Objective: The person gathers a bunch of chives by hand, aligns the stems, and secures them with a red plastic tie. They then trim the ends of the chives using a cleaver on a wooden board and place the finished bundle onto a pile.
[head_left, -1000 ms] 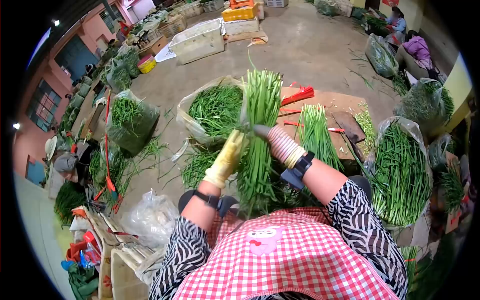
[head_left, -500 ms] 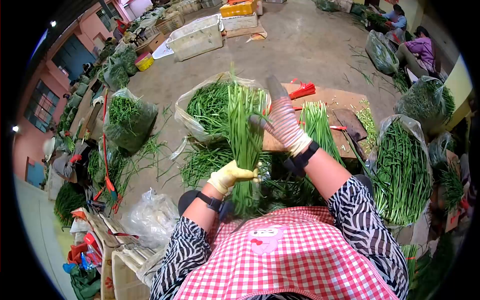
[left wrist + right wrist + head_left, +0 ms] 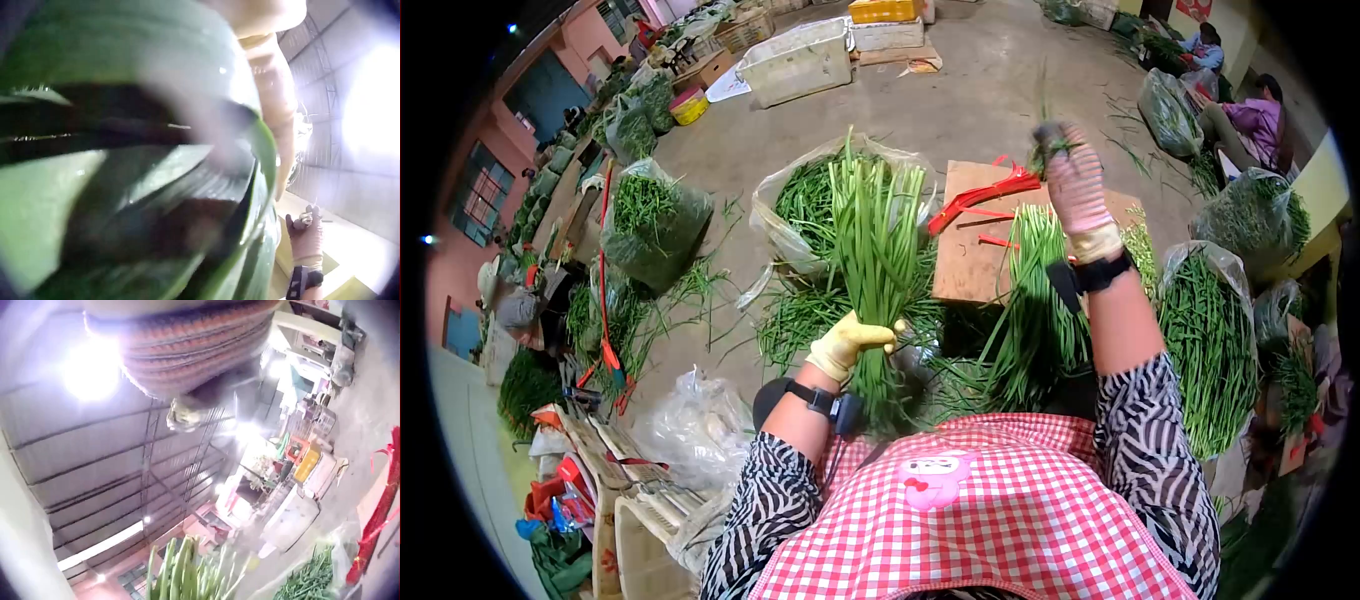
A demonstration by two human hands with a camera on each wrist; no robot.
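Note:
My left hand (image 3: 855, 343), in a yellow rubber glove, grips an upright bunch of garlic chives (image 3: 872, 225) low on its leaves, pale cut stems upward. In the left wrist view wide green blades (image 3: 250, 219) fill most of the picture. Raised to the right above a wooden board, my right hand (image 3: 1076, 185) wears a striped glove with dark fingertips. Its curled fingers hold a small clump of chive leaves (image 3: 1041, 155); the right wrist view shows a pale tuft (image 3: 185, 415) at the fingertips. A second bunch of chives (image 3: 1040, 270) lies against the board.
Red ties (image 3: 990, 197) lie on the wooden board (image 3: 970, 265). Behind the held bunch stands a plastic bag of chives (image 3: 775, 215); another full bag (image 3: 1208, 340) is at the right. Loose leaves cover the floor nearby. A white crate (image 3: 795, 70) stands farther off.
My right hand has left the held bunch and moved right and up, now with a small leaf clump. My left hand has shifted lower on the bunch, which has moved slightly left.

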